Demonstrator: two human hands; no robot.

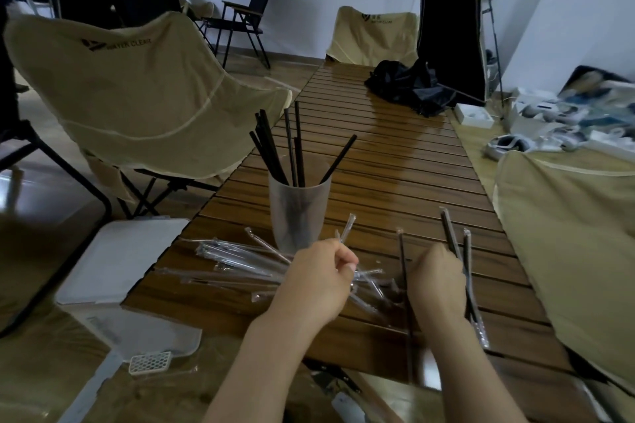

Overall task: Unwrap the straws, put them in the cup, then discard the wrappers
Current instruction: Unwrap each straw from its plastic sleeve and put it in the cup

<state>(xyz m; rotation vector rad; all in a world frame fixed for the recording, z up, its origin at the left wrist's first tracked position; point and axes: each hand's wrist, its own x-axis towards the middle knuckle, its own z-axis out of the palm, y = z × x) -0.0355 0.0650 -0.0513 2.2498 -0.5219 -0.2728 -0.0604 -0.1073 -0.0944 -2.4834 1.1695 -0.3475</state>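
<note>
While the left hand [318,271] pinches a clear wrapper [345,230] between curled fingers and thumb, its twisted end poking up just in front of the cup [298,213], the right hand [438,276] is curled over wrapped straws [458,251] on the slatted wooden surface [395,161]; they fan out past its knuckles and run back under the wrist, but whether the fingers actually grip them cannot be told from behind. One more wrapped straw [402,268] lies just left of that hand, running toward the near edge. Between and to the left of the two hands a heap of empty wrappers [233,261] is spread flat on the surface, reaching to the cup's base. The cup is frosted and upright, near the left edge, and holds several bare black straws [292,148] that lean outward above its rim. Below the left edge, a white bin [120,257] with a flat lid sits on the floor. Farther off, a tan folding chair [137,96] stands on the left, a black bundle of cloth [410,86] lies at the far end of the surface, and another tan chair [577,233] fills the right side.
</note>
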